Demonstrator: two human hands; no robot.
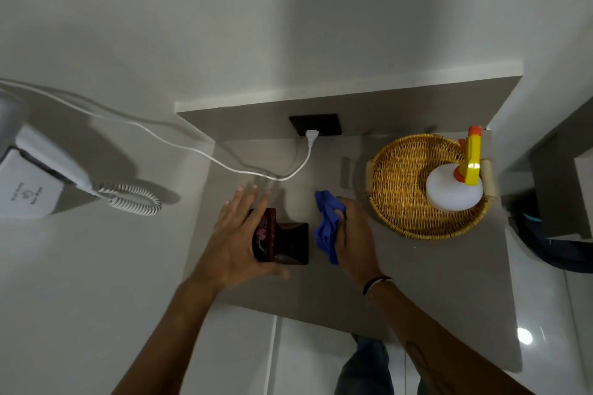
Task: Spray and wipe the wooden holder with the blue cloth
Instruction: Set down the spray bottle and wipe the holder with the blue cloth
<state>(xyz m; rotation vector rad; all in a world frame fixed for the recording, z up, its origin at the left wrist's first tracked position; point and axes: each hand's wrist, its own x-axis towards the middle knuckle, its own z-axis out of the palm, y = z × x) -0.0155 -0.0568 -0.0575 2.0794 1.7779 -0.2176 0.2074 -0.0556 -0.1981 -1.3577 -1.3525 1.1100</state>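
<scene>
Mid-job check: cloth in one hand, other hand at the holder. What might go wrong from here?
1. The left hand lies open against the wooden holder, not gripping it; wiping pressure from the blue cloth in the right hand might slide or tip it.
2. The spray bottle stands in the wicker basket, so reaching for it could knock it over.

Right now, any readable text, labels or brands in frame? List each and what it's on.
None can be read.
Hair dryer mount: two lines of small print around a logo, too blurred to read.
Wooden holder: floral decoration only, no lettering visible.
Spray bottle: no label visible.
Blue cloth, basket, socket: no text.
</scene>
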